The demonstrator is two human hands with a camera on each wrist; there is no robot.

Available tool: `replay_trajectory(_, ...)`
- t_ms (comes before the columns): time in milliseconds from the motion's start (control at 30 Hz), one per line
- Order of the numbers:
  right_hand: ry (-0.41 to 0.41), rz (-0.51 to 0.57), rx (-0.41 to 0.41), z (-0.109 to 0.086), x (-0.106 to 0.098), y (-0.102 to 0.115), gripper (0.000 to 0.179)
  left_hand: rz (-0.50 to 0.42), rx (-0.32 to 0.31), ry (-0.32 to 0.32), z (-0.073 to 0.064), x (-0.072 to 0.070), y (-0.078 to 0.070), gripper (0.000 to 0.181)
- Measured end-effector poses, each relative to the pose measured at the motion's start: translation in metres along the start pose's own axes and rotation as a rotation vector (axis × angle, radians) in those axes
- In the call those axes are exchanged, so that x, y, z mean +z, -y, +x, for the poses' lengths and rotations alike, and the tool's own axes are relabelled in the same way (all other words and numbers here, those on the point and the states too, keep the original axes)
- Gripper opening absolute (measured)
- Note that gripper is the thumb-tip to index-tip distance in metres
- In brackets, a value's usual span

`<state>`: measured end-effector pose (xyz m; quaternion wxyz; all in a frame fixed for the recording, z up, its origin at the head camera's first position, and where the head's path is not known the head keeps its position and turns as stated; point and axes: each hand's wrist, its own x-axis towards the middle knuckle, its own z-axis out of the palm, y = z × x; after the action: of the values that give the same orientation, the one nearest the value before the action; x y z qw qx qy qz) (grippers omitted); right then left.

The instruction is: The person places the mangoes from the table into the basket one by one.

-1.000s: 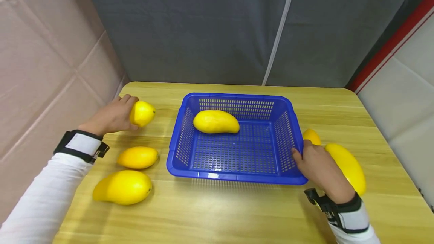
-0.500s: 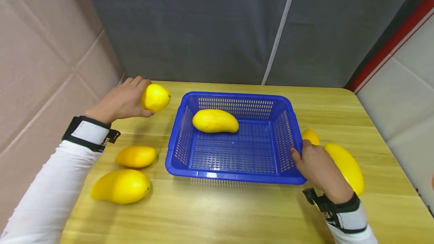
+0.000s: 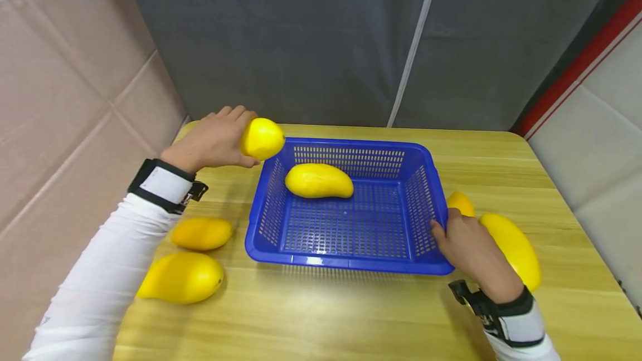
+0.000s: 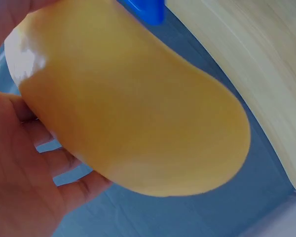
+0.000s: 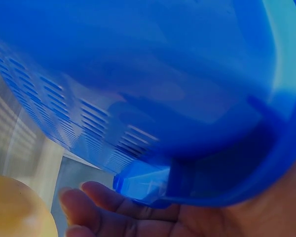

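A yellow mango [image 3: 263, 139] is held up in my left hand [image 3: 214, 139], above the back left corner of a blue plastic basket [image 3: 351, 263]. In the left wrist view the mango [image 4: 138, 108] fills most of the picture, with fingers along its underside. My right hand [image 3: 476, 252] grips the basket's right rim, thumb on the inner side. The right wrist view has the fingers [image 5: 113, 217] under the basket's rim [image 5: 237, 195]. Inside the basket, toward the left, lies another mango [image 3: 319, 180].
Left of the basket, a smaller mango [image 3: 202, 233] and a larger mango [image 3: 183, 277] lie on the wooden table [image 3: 321, 316]. Right of it, a large mango [image 3: 512, 249] and a small mango [image 3: 460, 203] sit partly behind the right hand. A grey curtain [image 3: 281, 43] hangs behind.
My left hand has lifted the mango off the table's left side and carried it right, to the basket's back left corner. The right hand and the basket stay put.
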<state>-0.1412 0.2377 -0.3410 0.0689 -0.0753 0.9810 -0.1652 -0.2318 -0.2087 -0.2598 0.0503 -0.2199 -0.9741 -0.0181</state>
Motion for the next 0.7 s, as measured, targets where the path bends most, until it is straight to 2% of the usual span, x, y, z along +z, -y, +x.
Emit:
replay_trajectory(367,-0.011,-0.009,-0.006,0.0,0.001,0.002,0.041,0.036,0.059,0.059,0.025,0.002,-0.031,0.088)
replay_trajectory(700,-0.007,-0.015,0.006,-0.002,0.0,0.003,0.041,0.026,0.104,0.053,0.042,0.004,-0.055,0.086)
